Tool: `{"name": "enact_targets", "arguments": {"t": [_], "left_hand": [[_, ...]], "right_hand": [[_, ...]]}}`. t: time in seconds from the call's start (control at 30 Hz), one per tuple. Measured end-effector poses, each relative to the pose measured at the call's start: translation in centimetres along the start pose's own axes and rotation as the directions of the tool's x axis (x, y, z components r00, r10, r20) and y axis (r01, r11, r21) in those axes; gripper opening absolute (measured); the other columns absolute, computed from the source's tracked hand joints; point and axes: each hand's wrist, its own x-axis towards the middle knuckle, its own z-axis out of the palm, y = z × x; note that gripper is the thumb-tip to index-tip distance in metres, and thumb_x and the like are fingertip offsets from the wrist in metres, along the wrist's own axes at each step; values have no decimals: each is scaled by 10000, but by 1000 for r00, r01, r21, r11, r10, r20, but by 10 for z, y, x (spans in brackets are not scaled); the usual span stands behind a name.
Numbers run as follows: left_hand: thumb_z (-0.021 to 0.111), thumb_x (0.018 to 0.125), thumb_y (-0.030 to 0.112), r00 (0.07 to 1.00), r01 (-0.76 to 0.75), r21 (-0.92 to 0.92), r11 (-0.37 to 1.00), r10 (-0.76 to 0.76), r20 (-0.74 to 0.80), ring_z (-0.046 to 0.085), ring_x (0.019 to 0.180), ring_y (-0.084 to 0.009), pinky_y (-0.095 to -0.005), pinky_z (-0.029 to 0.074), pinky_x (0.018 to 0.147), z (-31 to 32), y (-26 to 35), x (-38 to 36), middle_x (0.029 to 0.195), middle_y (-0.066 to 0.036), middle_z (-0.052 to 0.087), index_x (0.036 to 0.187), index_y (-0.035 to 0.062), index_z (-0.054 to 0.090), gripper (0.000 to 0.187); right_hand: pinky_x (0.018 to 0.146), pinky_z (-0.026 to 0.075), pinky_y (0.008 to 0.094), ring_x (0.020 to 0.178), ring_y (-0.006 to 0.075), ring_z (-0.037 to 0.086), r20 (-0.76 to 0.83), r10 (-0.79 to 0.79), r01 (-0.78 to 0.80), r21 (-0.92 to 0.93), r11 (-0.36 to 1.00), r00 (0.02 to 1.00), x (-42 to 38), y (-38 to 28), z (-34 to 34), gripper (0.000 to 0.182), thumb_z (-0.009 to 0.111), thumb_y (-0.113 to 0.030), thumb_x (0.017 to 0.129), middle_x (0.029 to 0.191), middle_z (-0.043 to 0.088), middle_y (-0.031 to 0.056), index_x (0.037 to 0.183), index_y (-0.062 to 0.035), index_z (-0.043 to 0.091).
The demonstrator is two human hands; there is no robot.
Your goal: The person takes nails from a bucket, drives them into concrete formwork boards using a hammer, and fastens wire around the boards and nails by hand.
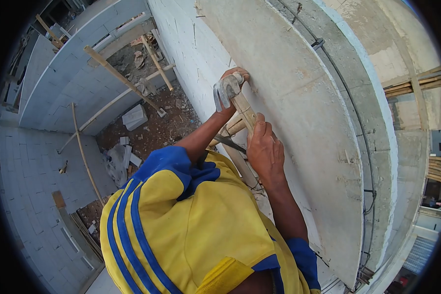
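Note:
A claw hammer (227,91) with a worn metal head and a pale wooden handle is beside the grey panel (299,93). My right hand (267,149) is closed around the lower part of its handle. Beyond the hammer head, my left hand (236,73) has its fingers curled close to the panel's edge; the head partly covers it, and whatever it holds is hidden. Below the handle, a dark narrow object (230,143) lies between my right hand and the yellow shirt.
White block walls (34,161) surround a lower floor of soil and rubble (166,110). Bamboo poles (115,71) cross that space. On the right, a black cable (350,100) runs along the concrete beside the panel. Bundled bamboo (416,85) is farther right.

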Motion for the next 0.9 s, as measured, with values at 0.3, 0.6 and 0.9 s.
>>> {"name": "enact_targets", "arguments": {"t": [0.3, 0.6, 0.9], "left_hand": [[718, 862, 49, 984, -166, 115, 979, 172, -46, 621, 837, -126, -279, 505, 764, 2, 13, 8, 881, -45, 669, 906, 0, 685, 74], [713, 862, 22, 966, -258, 202, 945, 252, 53, 630, 884, -172, -289, 502, 824, -2, 14, 7, 964, -88, 662, 993, 3, 711, 132], [723, 863, 35, 917, -387, 276, 880, 398, 19, 638, 844, -142, -256, 509, 772, -2, 6, 6, 950, -59, 679, 1039, -14, 684, 187]], "right_hand": [[666, 560, 430, 780, 372, 669, -130, -147, 147, -11, 989, 981, -6, 7, -3, 555, 698, -85, 786, 934, 595, 203, 1261, 30, 435], [593, 568, 407, 683, 309, 675, -241, -257, 274, 38, 961, 936, -3, 6, -8, 278, 592, -89, 853, 848, 602, 162, 1087, 37, 511], [632, 548, 476, 747, 405, 665, -178, -290, 299, 30, 954, 940, 0, 9, -10, 297, 622, -78, 846, 942, 622, 227, 1078, 23, 467]]}}
